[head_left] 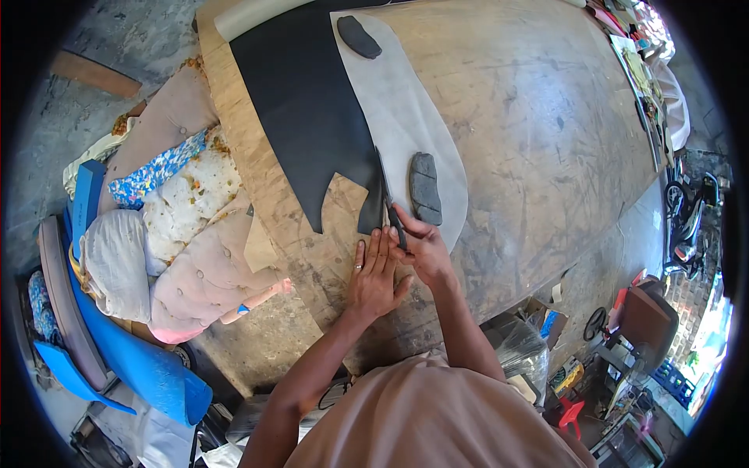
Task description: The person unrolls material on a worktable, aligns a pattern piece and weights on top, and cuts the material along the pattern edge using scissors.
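Black sheet material [304, 109] lies on the wooden table, with a pale grey piece [398, 93] along its right side. My right hand [424, 248] grips black-handled scissors [392, 212], whose blades point away from me at the edge between the black and the grey. Just left of it, my left hand [376, 273] lies flat with fingers extended, its fingertips at the near end of the black sheet. Two dark grey blocks rest on the grey piece: one [425, 189] beside the scissors, the other [359, 37] at the far end.
The wooden table [538, 156] spreads to the right, with tools and materials [644, 93] along its far right edge. Pink tufted cushions [195, 273] and blue foam [148, 366] are piled at the left. A brown chair [647, 320] stands at the lower right.
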Demonstrator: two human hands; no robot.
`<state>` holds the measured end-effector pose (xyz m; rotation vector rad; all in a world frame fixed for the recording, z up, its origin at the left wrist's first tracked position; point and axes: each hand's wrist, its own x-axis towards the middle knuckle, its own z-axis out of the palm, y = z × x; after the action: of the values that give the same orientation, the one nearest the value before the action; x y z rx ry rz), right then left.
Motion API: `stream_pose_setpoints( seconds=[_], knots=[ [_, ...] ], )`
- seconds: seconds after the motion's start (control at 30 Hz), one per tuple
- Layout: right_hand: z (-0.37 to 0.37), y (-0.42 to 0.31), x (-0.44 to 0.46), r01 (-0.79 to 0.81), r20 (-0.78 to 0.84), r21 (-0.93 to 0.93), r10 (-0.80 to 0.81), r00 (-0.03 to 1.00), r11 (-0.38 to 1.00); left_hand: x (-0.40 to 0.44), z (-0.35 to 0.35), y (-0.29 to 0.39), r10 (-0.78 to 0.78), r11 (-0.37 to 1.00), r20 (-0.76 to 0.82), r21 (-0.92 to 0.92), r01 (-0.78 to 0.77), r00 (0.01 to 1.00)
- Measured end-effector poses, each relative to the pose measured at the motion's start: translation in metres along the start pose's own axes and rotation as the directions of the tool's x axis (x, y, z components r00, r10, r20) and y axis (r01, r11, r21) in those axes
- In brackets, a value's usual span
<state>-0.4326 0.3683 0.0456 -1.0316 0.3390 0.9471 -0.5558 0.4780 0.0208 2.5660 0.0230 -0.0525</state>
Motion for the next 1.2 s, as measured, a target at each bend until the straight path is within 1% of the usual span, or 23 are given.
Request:
stream_pose_setpoints(
  seconds=[0.1,0.2,0.3,0.4,0.5,0.7,0.8,0.9,0.97,1.03,1.07,1.17,1.2],
  knots=[
    [0.001,-0.004,0.016,0.025,0.006,-0.006,-0.025,1.0,1.0,-0.001,0.0,-0.001,0.019,0.999,-0.007,0.03,-0.019,1.0],
    [0.003,-0.012,0.016,0.009,-0.015,-0.016,-0.009,1.0,1.0,0.001,0.0,-0.002,0.024,0.999,-0.008,0.049,-0.023,1.0],
    [0.012,-0.028,0.034,0.005,-0.02,-0.038,-0.006,1.0,0.999,0.001,-0.002,0.002,0.014,0.999,-0.006,0.05,-0.014,1.0],
    [0.012,-0.038,0.056,0.022,0.053,-0.091,-0.017,0.998,0.996,0.001,-0.003,0.002,0.008,0.998,0.005,0.062,-0.008,1.0],
    [0.016,-0.047,0.054,-0.01,0.046,-0.052,0.012,0.999,0.999,0.001,-0.002,0.001,0.015,0.998,-0.009,0.065,-0.014,1.0],
    [0.031,-0.078,0.087,-0.029,0.027,-0.084,0.031,0.999,0.996,-0.002,-0.001,0.002,0.026,0.998,-0.018,0.062,-0.025,1.0],
    [0.031,-0.078,0.089,-0.025,0.051,-0.031,0.027,0.998,0.999,0.0,-0.003,0.001,0.029,0.997,-0.016,0.066,-0.028,0.999],
    [0.041,-0.092,0.105,-0.018,0.021,-0.095,0.02,1.0,0.995,0.0,-0.005,0.003,0.03,0.996,-0.01,0.086,-0.029,1.0],
    [0.042,-0.097,0.117,-0.026,0.038,-0.09,0.029,0.999,0.996,0.0,-0.009,0.005,0.03,0.993,-0.011,0.114,-0.029,0.999],
    [0.04,-0.096,0.125,-0.03,0.051,-0.08,0.034,0.998,0.996,0.002,-0.014,0.005,0.032,0.995,-0.022,0.094,-0.029,0.999],
    [0.037,-0.093,0.127,-0.03,0.055,-0.076,0.034,0.998,0.997,0.005,-0.016,0.004,0.034,0.996,-0.03,0.084,-0.031,0.999],
    [0.035,-0.093,0.127,-0.04,0.091,-0.017,0.041,0.995,0.999,0.039,-0.04,-0.013,-0.065,0.993,-0.164,0.085,0.08,0.984],
    [0.036,-0.094,0.126,-0.047,0.109,0.009,0.046,0.993,0.999,0.061,-0.055,-0.021,-0.094,0.986,-0.22,0.113,0.121,0.971]
  ],
)
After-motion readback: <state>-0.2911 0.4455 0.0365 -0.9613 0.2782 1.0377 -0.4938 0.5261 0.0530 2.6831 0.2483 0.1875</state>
